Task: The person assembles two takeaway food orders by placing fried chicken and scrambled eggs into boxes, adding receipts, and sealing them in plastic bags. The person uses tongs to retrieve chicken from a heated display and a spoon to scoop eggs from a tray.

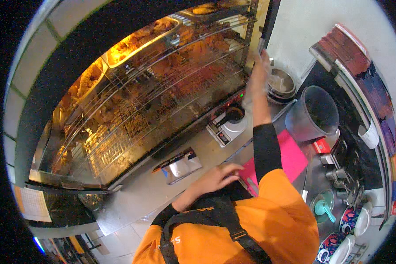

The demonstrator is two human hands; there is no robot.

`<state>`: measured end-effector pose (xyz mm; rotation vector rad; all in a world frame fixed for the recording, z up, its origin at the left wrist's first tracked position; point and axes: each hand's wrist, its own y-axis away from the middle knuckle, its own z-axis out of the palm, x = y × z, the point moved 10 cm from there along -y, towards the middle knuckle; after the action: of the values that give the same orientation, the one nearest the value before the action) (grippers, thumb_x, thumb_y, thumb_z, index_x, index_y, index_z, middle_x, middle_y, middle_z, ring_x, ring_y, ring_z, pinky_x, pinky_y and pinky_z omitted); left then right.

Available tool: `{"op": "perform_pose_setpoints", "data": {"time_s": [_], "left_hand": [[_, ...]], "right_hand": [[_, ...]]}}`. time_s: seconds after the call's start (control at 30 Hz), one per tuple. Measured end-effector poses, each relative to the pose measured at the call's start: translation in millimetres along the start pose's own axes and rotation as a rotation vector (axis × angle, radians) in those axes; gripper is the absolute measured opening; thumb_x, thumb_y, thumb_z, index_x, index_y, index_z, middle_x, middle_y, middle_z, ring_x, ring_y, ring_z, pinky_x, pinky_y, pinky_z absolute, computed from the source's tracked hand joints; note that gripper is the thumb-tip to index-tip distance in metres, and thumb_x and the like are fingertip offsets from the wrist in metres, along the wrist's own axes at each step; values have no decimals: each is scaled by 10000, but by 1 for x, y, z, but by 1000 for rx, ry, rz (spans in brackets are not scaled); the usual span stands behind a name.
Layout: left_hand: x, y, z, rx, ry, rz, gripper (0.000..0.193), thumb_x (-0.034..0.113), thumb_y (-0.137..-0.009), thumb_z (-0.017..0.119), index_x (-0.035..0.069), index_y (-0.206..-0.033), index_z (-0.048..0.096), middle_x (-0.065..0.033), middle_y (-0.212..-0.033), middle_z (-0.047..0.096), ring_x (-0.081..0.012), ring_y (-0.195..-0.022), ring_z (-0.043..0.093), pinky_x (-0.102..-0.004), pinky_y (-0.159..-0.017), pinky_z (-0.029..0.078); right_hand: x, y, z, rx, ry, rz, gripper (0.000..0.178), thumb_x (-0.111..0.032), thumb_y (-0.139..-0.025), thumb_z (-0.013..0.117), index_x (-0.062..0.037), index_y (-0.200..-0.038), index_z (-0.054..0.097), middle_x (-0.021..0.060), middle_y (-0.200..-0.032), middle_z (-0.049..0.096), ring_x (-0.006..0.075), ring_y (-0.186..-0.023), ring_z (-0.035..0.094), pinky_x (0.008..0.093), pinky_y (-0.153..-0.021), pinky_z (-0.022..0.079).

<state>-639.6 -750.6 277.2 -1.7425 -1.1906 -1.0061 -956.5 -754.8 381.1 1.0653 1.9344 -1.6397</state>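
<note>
My right hand, in a clear plastic glove, reaches up to the right-hand edge of a lit glass display cabinet. Its fingers stretch upward by the frame, slightly blurred; whether they touch it is unclear. Low in front of my body, my left hand is open, thumb apart from the fingers, beside the near left edge of a pink cutting board. My right forearm hides part of that board. Behind the cabinet glass, wire racks and trays hold golden-brown fried food.
On the steel counter are a small scale with a black round item and a silver packet. To the right stand metal bowls, a translucent bucket, a teal utensil in a bowl, and patterned pots.
</note>
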Motion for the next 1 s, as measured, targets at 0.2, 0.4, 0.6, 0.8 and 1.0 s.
{"op": "perform_pose_setpoints", "data": {"time_s": [0.2,0.4,0.6,0.8,1.0], "left_hand": [[-83,109,-59,467,-28,-386,226,44,-854,586,-1,-1075,591,-115,-928,638,-190,-844,624,-303,-772,486],[-102,144,-73,574,-26,-494,190,62,-856,600,3,-1036,609,-108,-941,647,-183,-826,616,-293,-736,482],[-86,144,-75,630,-77,-479,174,67,-848,611,19,-1016,614,-108,-945,651,-202,-828,612,-299,-716,481],[-87,188,-48,682,-87,-587,183,44,-836,608,14,-1017,617,-117,-938,649,-228,-839,625,-325,-720,486],[-94,250,-46,845,-127,-785,162,44,-841,593,34,-998,632,-98,-947,658,-223,-839,630,-321,-718,485]], "right_hand": [[-6,17,7,-63,-112,-7,295,-174,-870,529,-29,-1124,572,214,-1163,553,390,-1090,497,415,-923,401],[-153,-36,-20,36,20,-617,197,-132,-871,513,-39,-996,633,159,-974,626,315,-875,583,382,-852,435],[-219,-95,108,-434,585,-963,201,-79,-823,572,-65,-1012,640,164,-988,629,335,-879,590,375,-826,462],[-185,-111,146,-850,715,-732,228,-101,-815,577,-79,-1035,635,163,-1004,624,335,-893,588,388,-819,460],[-168,-115,142,-909,713,-644,257,-123,-807,582,-93,-1057,630,162,-1019,620,334,-907,586,402,-813,459]]}}
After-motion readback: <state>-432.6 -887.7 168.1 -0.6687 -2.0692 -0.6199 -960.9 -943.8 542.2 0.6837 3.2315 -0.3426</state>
